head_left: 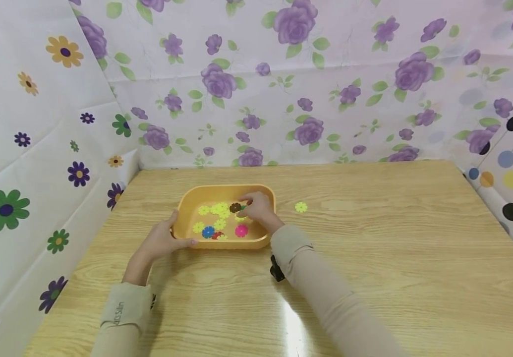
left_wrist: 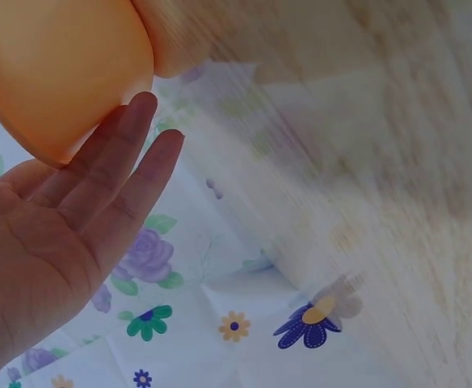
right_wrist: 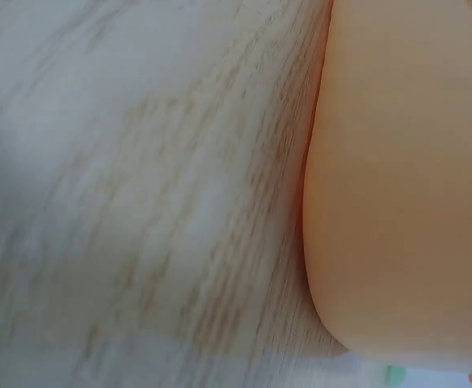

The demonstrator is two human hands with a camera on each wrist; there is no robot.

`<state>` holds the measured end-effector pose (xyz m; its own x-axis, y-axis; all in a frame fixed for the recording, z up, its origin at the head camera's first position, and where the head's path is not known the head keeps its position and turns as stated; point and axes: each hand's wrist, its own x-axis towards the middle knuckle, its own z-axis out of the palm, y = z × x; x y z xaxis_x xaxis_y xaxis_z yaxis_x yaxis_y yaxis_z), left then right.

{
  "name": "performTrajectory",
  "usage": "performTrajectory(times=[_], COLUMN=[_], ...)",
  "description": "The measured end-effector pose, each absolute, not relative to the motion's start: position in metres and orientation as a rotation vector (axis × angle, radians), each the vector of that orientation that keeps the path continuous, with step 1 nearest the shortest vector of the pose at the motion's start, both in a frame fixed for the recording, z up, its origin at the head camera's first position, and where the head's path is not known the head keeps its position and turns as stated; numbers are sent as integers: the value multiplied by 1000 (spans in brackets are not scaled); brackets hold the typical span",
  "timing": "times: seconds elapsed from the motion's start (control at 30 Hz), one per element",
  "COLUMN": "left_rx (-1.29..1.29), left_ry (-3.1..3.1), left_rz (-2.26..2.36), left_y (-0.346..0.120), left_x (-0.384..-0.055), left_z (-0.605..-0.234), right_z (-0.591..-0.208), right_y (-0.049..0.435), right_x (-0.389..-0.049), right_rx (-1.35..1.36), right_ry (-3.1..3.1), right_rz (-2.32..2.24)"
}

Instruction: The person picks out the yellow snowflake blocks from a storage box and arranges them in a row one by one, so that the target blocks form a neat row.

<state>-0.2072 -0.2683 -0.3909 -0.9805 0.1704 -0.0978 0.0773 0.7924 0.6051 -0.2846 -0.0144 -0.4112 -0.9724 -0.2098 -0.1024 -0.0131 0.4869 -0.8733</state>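
A yellow-orange plastic tray [head_left: 225, 245] stands on the table with several small flower-shaped plastic discs inside. At its near left corner is my left hand [head_left: 160, 240], thumb along the front rim. The left wrist view shows that hand's fairly straight fingers [left_wrist: 111, 166] against the tray's outer wall [left_wrist: 74, 73]. My right hand [head_left: 258, 208] reaches over the right side into the tray, its fingertips beside a brown disc [head_left: 235, 208]. A green disc [head_left: 243, 208] shows between its thumb and forefinger; I cannot tell whether they pinch it. Only the tray's outer wall [right_wrist: 398, 194] and table fill the right wrist view.
In the tray lie yellow discs [head_left: 220, 224], a blue disc [head_left: 208, 232], a pink disc [head_left: 241, 230] and a partly covered red disc [head_left: 217, 235]. One yellow disc [head_left: 301, 207] lies on the wooden table [head_left: 394, 248] to the right. Flower-patterned sheets [head_left: 247, 89] hang behind and left.
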Motion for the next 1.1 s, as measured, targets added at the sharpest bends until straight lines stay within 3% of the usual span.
performTrajectory(times=[0.43,1.1], left_rx=[192,196], left_ry=[2836,2825], left_rz=[921,943], left_y=[-268,-268], left_x=[-208,-208], left_z=[-391,-393], right_z=[-413,-419], right_y=[-18,-22], right_x=[-284,-291], right_rx=[-99,-186], right_ry=[2594,2769], right_rz=[-1356,-967])
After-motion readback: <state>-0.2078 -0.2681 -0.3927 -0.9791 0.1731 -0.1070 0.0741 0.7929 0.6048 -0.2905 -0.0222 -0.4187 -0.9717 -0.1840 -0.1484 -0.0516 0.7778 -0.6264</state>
